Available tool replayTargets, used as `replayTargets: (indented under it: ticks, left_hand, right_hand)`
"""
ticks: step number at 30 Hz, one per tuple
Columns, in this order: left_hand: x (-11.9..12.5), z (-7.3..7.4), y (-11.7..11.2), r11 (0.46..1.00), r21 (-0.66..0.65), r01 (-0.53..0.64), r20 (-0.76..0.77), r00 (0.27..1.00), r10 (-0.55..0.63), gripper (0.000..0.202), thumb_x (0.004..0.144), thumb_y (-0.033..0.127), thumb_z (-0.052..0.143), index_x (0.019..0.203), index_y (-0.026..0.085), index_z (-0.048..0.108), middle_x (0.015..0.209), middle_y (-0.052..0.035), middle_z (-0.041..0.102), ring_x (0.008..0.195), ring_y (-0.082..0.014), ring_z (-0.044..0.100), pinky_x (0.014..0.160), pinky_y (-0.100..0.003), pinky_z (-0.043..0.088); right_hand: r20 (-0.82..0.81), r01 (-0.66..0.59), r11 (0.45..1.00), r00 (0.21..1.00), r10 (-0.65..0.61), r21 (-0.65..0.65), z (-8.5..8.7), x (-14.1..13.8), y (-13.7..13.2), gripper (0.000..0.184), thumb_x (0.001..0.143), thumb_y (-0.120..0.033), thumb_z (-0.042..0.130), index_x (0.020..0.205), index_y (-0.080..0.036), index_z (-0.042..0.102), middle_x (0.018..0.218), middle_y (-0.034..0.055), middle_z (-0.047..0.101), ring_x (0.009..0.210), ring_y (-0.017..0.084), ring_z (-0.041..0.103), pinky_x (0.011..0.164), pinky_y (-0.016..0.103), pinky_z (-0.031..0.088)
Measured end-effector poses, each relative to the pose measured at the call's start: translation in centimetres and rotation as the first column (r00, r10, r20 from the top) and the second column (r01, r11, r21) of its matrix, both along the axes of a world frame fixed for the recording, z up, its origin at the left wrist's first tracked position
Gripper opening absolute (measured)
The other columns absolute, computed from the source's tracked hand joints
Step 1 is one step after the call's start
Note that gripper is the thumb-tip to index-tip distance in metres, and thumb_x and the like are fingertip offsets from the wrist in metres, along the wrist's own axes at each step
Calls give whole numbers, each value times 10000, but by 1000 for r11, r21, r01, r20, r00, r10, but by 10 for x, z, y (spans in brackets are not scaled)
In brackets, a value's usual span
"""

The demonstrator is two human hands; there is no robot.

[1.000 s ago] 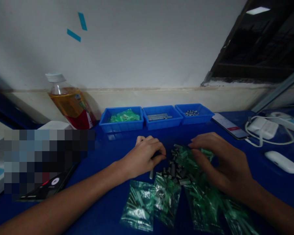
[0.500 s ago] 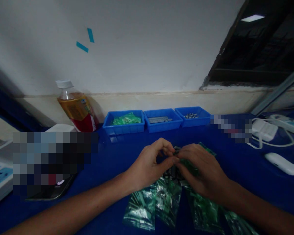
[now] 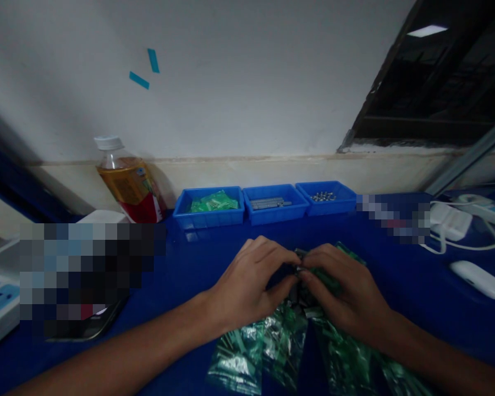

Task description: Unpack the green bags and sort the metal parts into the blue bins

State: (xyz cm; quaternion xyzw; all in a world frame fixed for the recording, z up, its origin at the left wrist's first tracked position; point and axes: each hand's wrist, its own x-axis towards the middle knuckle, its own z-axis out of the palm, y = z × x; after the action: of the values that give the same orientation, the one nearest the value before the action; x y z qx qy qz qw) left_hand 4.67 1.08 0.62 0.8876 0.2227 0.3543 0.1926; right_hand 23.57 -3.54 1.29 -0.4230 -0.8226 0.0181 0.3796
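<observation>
Though Filled Differently, Lined Up

See left tray of packets, middle tray of rods, right tray of metal bits; nearer, left hand curled, hold unclear, beside right hand; below, filled green bags; pinched in right hand, tiny piece.

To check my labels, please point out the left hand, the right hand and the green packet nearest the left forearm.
Left hand (image 3: 252, 279), head view: its back.
Right hand (image 3: 355, 291), head view: its back.
Green packet (image 3: 237, 358), head view: middle of its glossy face.
</observation>
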Motion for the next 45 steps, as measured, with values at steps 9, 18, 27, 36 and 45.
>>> replayTargets:
  ticks: [9, 18, 27, 36, 45]
  left_hand:
    - [3, 6, -1, 995, -74, -65, 21, 998, 67, 76, 862, 197, 524, 907, 175, 581, 834, -13, 633, 803, -166, 546, 726, -320, 385]
    - [4, 6, -3, 998, -55, -43, 84, 995, 47, 70, 865, 181, 531, 876, 145, 591, 797, -31, 625, 768, -159, 544, 704, -302, 410]
    - [4, 3, -5, 999, 37, -17, 59, 998, 15, 69, 864, 212, 571, 920, 171, 563, 836, -24, 621, 801, -162, 537, 714, -304, 410]
    - [9, 11, -15, 994, 59, -93, 13, 996, 92, 106, 878, 243, 538, 910, 161, 597, 841, -40, 646, 809, -181, 545, 728, -329, 405]
    - [19, 19, -21, 824, -564, -47, 140, 979, 151, 292, 886, 381, 499, 798, 133, 626, 689, 4, 610, 596, -109, 526, 544, -219, 392]
  right_hand:
    - [73, 19, 994, 997, -27, 105, 0, 4, 1, 44, 851, -172, 537, 893, -173, 552, 784, 43, 604, 730, 165, 543, 644, 315, 414]
    - [-29, 47, 998, 998, -48, -48, 5, -4, -3, 171, 883, -178, 475, 748, -183, 580, 658, 9, 576, 622, 131, 526, 594, 273, 396]
    - [-203, 85, 916, 963, -176, -392, 9, -5, -3, 283, 866, -320, 507, 641, -198, 628, 607, -20, 601, 584, 121, 550, 558, 240, 387]
    - [-209, 79, 988, 972, -106, -135, 4, 0, -5, 218, 869, -244, 514, 680, -194, 612, 638, 5, 596, 619, 145, 551, 589, 277, 413]
    - [30, -12, 988, 1000, 7, 153, 0, 9, 5, 83, 846, -182, 519, 905, -181, 578, 787, 45, 619, 738, 178, 567, 668, 307, 429]
